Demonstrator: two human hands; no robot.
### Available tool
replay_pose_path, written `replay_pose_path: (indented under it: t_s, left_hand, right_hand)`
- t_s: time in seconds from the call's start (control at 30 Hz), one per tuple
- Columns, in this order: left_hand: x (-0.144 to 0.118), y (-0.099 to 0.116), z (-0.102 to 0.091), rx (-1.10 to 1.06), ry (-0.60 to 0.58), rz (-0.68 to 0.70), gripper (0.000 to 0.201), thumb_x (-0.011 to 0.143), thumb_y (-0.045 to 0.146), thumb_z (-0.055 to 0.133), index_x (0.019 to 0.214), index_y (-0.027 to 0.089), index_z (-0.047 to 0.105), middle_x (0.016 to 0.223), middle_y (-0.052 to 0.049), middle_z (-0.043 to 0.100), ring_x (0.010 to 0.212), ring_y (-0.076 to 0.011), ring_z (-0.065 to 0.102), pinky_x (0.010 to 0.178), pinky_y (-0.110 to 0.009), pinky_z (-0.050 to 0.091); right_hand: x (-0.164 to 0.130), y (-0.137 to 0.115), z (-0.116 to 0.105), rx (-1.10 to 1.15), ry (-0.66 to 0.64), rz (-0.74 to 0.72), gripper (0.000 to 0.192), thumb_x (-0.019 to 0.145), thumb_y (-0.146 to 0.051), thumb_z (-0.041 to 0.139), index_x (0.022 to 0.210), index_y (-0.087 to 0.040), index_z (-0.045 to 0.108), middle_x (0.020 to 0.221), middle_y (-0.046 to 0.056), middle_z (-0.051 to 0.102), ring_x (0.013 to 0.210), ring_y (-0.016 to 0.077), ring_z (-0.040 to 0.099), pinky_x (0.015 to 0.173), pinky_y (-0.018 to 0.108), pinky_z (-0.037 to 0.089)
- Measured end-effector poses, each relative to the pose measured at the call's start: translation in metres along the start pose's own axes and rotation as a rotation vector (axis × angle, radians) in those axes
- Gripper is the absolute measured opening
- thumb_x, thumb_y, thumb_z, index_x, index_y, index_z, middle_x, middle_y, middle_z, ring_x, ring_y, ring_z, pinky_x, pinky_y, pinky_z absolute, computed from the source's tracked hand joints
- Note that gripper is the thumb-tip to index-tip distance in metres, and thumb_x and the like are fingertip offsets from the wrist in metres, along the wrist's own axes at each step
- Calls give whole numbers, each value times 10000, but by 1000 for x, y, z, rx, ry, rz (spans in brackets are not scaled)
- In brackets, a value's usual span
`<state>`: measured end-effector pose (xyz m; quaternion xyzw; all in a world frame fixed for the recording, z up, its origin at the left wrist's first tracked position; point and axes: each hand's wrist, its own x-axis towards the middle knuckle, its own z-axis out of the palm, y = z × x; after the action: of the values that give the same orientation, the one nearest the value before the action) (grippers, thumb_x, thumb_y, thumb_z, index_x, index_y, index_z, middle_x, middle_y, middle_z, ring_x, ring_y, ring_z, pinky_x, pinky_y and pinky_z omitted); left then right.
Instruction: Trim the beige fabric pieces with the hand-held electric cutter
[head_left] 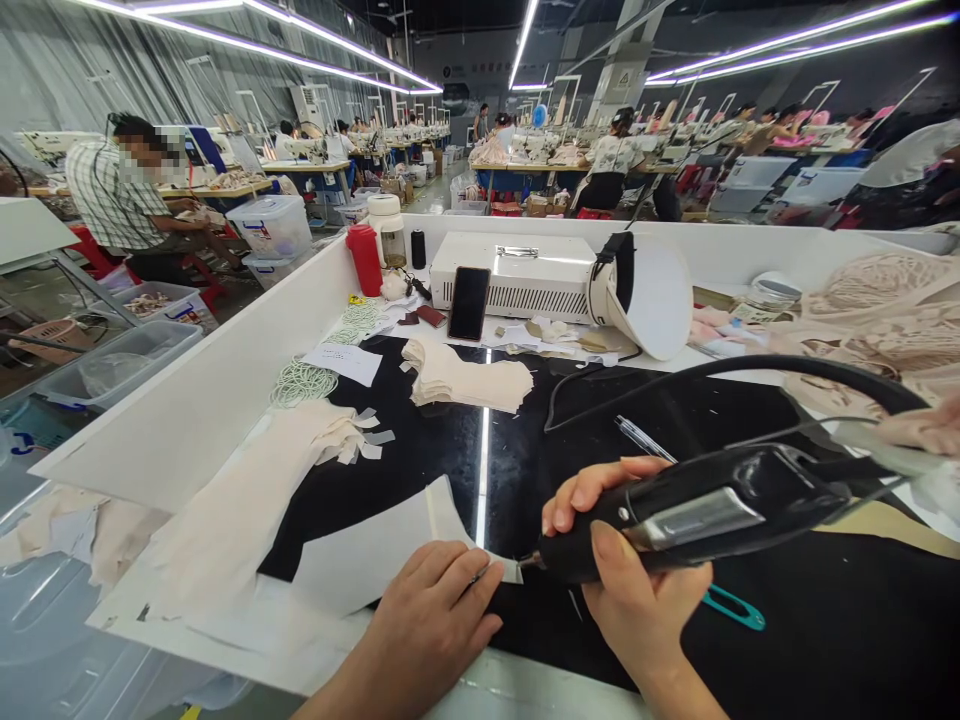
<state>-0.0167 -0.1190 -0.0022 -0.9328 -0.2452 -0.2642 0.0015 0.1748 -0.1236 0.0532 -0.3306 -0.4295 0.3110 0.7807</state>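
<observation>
My right hand [637,570] is wrapped round a black corded handheld power tool [720,505] with a silver panel and a narrow metal tip. The tip points left and meets the narrow end of a pale fabric piece [360,555], though I cannot tell whether they touch. With fingers together, my left hand [442,610] holds that end down on the black work surface [525,440]. A thin dark metal bit shows between its fingers, too small to name. Behind my right hand lies a clear pen [641,437]; a teal loop-shaped tool [735,607] lies to its right.
Stacked cream pieces [469,380] and a larger cream pile [240,500] lie behind and left. A phone [469,303] leans against a white vented box [517,270], beside a white lamp-like shade [652,295]. The tool's thick cable [750,365] arcs rightward. Low white walls [225,370] edge the table.
</observation>
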Motion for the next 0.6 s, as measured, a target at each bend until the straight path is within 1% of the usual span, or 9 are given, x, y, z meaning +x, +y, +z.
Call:
replay_pose_path:
  t_s: [0.27, 0.5, 0.6]
  left_hand:
    - [1, -3, 1, 14, 19, 5, 371, 1185, 276, 360, 1251, 113, 687, 1122, -84, 744, 1023, -222, 700, 906, -367, 610]
    - [2, -4, 1, 7, 5, -4, 348, 1178, 276, 382, 1261, 124, 684, 1137, -91, 745, 1033, -225, 702, 916, -373, 617]
    - [0, -4, 2, 1, -8, -11, 316, 1167, 278, 424, 1275, 124, 678, 1145, -98, 740, 1046, -227, 701, 926, -377, 619]
  right_hand:
    - [-1, -4, -1, -19, 3, 0, 354, 931, -295, 816, 1231, -296, 629, 868, -24, 638, 662, 154, 650, 586, 319, 604]
    - [-4, -5, -1, -17, -13, -7, 339, 934, -288, 811, 1223, -290, 633, 862, -18, 649, 669, 156, 655, 592, 315, 616]
    - [-3, -5, 1, -20, -9, 2, 327, 938, -287, 810, 1215, -296, 637, 857, -19, 652, 661, 154, 655, 584, 309, 614]
